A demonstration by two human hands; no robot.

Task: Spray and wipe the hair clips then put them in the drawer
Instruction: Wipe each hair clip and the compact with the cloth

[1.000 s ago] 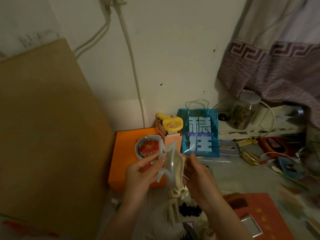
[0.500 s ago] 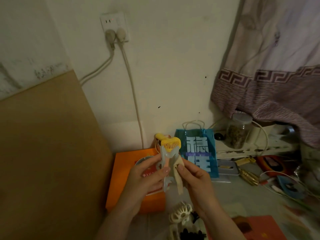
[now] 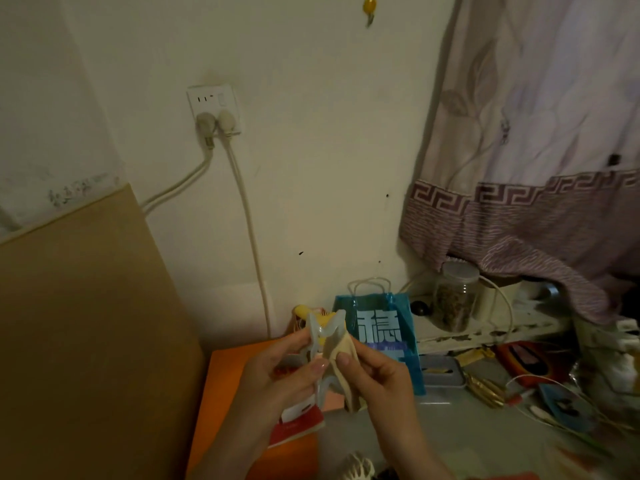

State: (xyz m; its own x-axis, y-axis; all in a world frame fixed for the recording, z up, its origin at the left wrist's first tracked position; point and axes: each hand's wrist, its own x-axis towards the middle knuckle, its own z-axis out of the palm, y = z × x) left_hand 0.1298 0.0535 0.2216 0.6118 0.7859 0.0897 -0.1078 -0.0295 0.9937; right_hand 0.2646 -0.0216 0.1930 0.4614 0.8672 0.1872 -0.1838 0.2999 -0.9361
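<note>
— Two hands at lower centre of the frame: what does each grip?
— Left hand (image 3: 277,372) pinches a translucent claw hair clip (image 3: 323,336); right hand (image 3: 375,374) presses a beige cloth (image 3: 341,362) against it.
— Behind them?
— Blue gift bag (image 3: 382,327), orange box (image 3: 221,393) lower left, white clip (image 3: 356,471) at the bottom edge

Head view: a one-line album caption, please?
Left hand holds a translucent hair clip; right hand wipes it with cloth.
</note>
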